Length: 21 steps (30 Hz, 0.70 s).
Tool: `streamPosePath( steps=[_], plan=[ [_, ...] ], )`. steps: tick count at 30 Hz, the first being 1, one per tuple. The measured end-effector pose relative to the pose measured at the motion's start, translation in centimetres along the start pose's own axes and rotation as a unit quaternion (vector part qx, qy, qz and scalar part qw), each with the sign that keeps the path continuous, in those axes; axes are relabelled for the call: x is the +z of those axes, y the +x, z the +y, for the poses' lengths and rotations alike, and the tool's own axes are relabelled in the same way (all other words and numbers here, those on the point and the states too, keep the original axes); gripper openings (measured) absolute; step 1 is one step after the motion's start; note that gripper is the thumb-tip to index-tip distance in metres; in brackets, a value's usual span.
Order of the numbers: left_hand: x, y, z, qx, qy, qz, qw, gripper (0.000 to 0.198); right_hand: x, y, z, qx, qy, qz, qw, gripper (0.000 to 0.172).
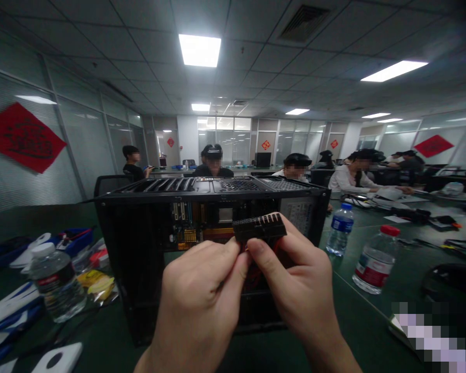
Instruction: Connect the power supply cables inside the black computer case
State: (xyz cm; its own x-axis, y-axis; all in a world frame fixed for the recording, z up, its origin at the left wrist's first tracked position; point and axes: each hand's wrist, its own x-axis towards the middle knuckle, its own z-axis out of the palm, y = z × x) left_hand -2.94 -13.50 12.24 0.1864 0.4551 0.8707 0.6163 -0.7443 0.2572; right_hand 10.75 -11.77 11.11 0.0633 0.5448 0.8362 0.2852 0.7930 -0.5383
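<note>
A black multi-pin power connector (pixel 260 227) is held up in front of an open computer case (pixel 217 196). My right hand (pixel 301 277) grips it, thumb below and fingers behind. My left hand (pixel 205 290) is closed in a pinch at the connector's lower left, where thin reddish wires show between the fingertips. Most of the wires are hidden by my hands. Inside the case, behind the connector, part of a motherboard (pixel 188 233) with slots is visible, and a labelled power supply (pixel 297 220) sits at the upper right.
Left of the case stand a white-capped water bottle (pixel 56 282), a yellow packet (pixel 97 285) and a blue tray (pixel 75 241). To the right are a blue-capped bottle (pixel 340 230) and a red-capped bottle (pixel 376 261). Several people sit at tables beyond.
</note>
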Motion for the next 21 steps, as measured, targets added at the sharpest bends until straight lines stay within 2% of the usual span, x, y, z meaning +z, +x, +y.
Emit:
streamPosePath(
  steps=[4,7,10,13,15,18,21],
  plan=[
    [-0.2,-0.1,-0.1,-0.023,0.028,-0.045,0.998,0.024,0.3,0.1,0.4,0.016,0.011,-0.013,1.000,0.027],
    [-0.2,0.2,-0.8,-0.075,0.003,-0.105,0.992,0.025,0.4,0.7,1.4,0.019,0.014,-0.038,0.999,0.026],
    [0.2,0.5,-2.7,-0.148,-0.025,-0.153,0.977,0.027,0.6,1.3,3.5,0.032,-0.003,-0.077,0.997,0.031],
    [1.4,0.6,-5.5,-0.224,0.046,-0.211,0.950,0.037,1.3,1.5,6.1,0.072,-0.065,-0.146,0.984,0.033],
    [2.6,0.3,-7.1,-0.263,0.113,-0.256,0.923,0.037,2.2,1.2,7.7,0.108,-0.166,-0.181,0.963,0.032],
    [4.7,-0.3,-8.8,-0.284,0.188,-0.306,0.889,0.037,3.5,0.5,9.7,0.150,-0.333,-0.224,0.904,0.028],
    [6.8,-1.2,-9.9,-0.290,0.240,-0.330,0.866,0.036,4.3,-0.2,11.3,0.180,-0.398,-0.258,0.862,0.028]
  ],
)
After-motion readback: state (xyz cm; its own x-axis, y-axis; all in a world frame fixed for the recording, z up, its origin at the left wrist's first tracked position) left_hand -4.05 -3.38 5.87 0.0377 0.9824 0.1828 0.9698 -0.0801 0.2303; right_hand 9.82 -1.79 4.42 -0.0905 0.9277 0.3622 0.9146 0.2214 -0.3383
